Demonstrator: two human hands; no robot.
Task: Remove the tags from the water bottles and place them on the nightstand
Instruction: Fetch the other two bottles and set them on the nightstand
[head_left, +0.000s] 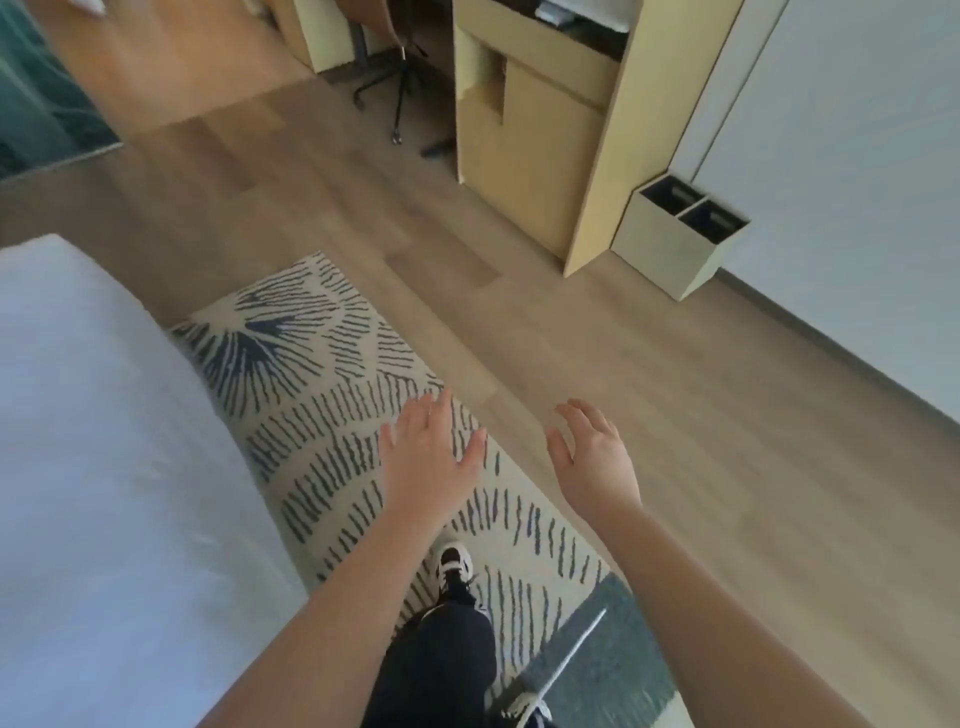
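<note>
My left hand (428, 452) is held out in front of me above the patterned rug, fingers spread, holding nothing. My right hand (597, 454) hovers beside it over the wooden floor, also open and empty. No water bottles, tags or nightstand show in this view. My legs and black-and-white shoes are visible below my arms, standing on the rug.
A white bed (104, 467) fills the left. A cream rug with dark stripes (322, 405) lies beside it. Ahead stand a light wood cabinet (540, 156), an office chair base (395, 88) and a two-compartment bin (680, 234) by the white wall.
</note>
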